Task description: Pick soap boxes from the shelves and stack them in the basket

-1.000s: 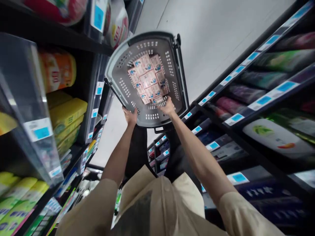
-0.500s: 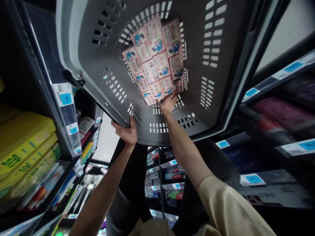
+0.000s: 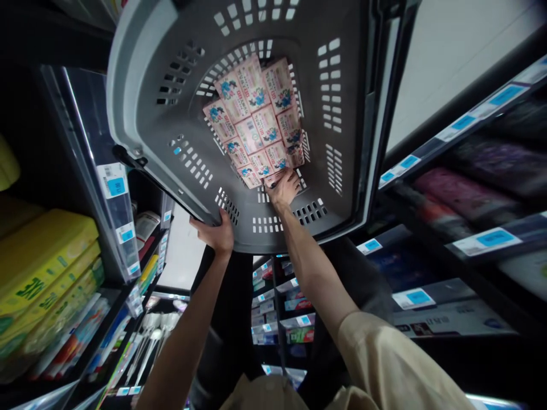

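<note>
I am gripping the near rim of the grey plastic basket (image 3: 171, 85) with my left hand (image 3: 216, 233), fingers curled closed over the edge just beside the basket's black handle (image 3: 158, 182), which is lying folded along that rim. My right hand (image 3: 284, 188) is reaching down inside the basket, its fingers bent and pressing on the nearest of the pink boxes (image 3: 256, 122); I cannot tell whether it is actually pinching a box or only resting on it, since the fingertips are partly hidden against the cardboard. The boxes are lying flat on the basket's bottom, packed touching one another in rows, each showing a pink face with a small blue picture. The basket is filling the upper middle of the view, its slotted walls opening toward me. To my left, black shelves (image 3: 51, 51) are carrying yellow packages (image 3: 40, 245) behind clear dividers with blue price tags (image 3: 115, 185). To my right, more shelving is running away with a row of blue tags along its edges and blurred dark packs (image 3: 461, 193) behind them. My beige sleeve (image 3: 384, 353) is showing on my right arm, and the pale floor (image 3: 448, 51) is showing beyond the basket at the upper right.
</note>
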Demonstrator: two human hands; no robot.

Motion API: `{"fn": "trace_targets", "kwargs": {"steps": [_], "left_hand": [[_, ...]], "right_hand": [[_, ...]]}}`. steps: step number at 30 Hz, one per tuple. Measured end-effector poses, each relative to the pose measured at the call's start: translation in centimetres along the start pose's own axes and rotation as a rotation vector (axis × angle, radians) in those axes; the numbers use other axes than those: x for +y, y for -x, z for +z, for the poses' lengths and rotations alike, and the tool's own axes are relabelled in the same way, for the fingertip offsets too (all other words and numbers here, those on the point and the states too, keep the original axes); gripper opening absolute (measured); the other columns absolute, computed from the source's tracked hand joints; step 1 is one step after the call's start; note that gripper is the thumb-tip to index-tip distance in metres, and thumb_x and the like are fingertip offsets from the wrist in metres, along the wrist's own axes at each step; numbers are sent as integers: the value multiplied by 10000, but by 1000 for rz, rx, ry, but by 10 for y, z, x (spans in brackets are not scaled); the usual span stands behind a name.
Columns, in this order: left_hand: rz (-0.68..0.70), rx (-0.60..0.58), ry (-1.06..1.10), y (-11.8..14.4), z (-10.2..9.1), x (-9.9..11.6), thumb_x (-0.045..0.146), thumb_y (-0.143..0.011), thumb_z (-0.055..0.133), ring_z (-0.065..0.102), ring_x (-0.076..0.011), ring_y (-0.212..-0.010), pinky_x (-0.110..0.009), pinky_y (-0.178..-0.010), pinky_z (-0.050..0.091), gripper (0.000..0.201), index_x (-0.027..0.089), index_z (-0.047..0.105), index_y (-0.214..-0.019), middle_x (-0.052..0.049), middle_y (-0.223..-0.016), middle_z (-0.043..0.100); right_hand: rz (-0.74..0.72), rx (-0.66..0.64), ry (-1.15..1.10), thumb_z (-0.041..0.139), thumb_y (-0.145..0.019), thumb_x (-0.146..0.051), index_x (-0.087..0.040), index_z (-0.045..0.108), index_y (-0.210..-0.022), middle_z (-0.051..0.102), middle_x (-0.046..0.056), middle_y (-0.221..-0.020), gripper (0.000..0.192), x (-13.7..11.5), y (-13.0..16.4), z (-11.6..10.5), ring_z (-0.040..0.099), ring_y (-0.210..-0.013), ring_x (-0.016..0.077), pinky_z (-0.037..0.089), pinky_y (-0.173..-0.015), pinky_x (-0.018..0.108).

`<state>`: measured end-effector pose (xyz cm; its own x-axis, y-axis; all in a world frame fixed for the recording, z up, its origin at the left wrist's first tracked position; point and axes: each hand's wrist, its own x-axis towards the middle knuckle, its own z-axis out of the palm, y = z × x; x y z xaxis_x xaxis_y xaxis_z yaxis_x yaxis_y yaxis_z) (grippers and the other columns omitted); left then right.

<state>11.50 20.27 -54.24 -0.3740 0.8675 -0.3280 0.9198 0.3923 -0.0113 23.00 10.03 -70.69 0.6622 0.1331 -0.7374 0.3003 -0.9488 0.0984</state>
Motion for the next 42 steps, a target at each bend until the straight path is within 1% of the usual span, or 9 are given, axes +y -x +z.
{"fn": "trace_targets", "kwargs": {"steps": [3, 6, 12, 15, 18, 21, 23, 30, 42], "left_hand": [[26, 3, 4, -1, 1, -2, 318, -791, 740, 701, -384, -1236, -464, -1012, 589, 711, 89, 447, -1397, -243, -1219, 722], [58, 2, 28, -1, 2, -6, 329, -800, 741, 716, -375, -1210, -445, -986, 602, 677, 97, 463, -1372, -232, -1198, 731], [90, 7, 77, -1, 6, -15, 344, -804, 754, 733, -370, -1167, -443, -969, 609, 664, 90, 481, -1354, -228, -1169, 741], [109, 7, 95, -2, 8, -20, 350, -803, 761, 724, -364, -1192, -446, -987, 605, 669, 122, 480, -1366, -219, -1233, 726], [88, -12, 105, -3, 8, -20, 357, -812, 756, 725, -365, -1187, -466, -991, 605, 660, 132, 481, -1368, -211, -1227, 729], [80, -35, 114, -4, 6, -18, 366, -822, 743, 713, -384, -1204, -499, -1012, 593, 687, 100, 466, -1392, -237, -1233, 722], [84, -46, 125, -4, 6, -18, 371, -824, 736, 703, -393, -1220, -509, -1028, 585, 711, 77, 455, -1407, -255, -1250, 712], [109, -49, 105, -3, 6, -20, 371, -841, 716, 659, -387, -1308, -480, -1080, 559, 726, 54, 435, -1431, -280, -1306, 685], [102, -43, 76, -2, 4, -15, 369, -843, 716, 697, -383, -1246, -453, -1013, 588, 706, 64, 446, -1420, -260, -1238, 722]], "right_hand": [[-40, 14, 21, 762, -843, -457, -64, 367, -1538, 457, 299, -1518, 891, 0, 12, -19, 452, -1361, 416, 400, -1126, 615], [-291, -14, 72, 616, -962, -340, -108, 335, -1600, 380, 263, -1634, 735, 0, 11, -39, 369, -1480, 395, 340, -1193, 637], [-831, -164, 163, 411, -1000, -129, -188, 405, -1590, 314, 141, -1726, 593, -10, -38, -61, 194, -1628, 309, 146, -1319, 650], [-949, -177, 150, 396, -1009, -132, -210, 453, -1529, 343, 102, -1705, 530, -15, -56, -61, 197, -1622, 294, 141, -1331, 640], [-748, -82, 113, 462, -1039, -316, -150, 437, -1493, 396, 197, -1617, 484, -14, -58, -52, 295, -1547, 377, 249, -1263, 697], [-359, 71, 44, 531, -994, -583, -98, 391, -1476, 430, 278, -1514, 699, -12, -56, -31, 381, -1447, 445, 367, -1147, 729], [-211, 130, -6, 527, -959, -683, -110, 374, -1471, 457, 282, -1477, 784, -11, -57, -16, 421, -1398, 450, 405, -1100, 722], [-425, 37, 32, 565, -976, -562, -120, 322, -1516, 518, 231, -1414, 739, 0, -79, -5, 486, -1322, 390, 460, -1087, 583], [-351, 24, 5, 575, -964, -606, -165, 286, -1558, 506, 231, -1505, 795, 0, -82, -14, 486, -1321, 420, 488, -1045, 590]]}}
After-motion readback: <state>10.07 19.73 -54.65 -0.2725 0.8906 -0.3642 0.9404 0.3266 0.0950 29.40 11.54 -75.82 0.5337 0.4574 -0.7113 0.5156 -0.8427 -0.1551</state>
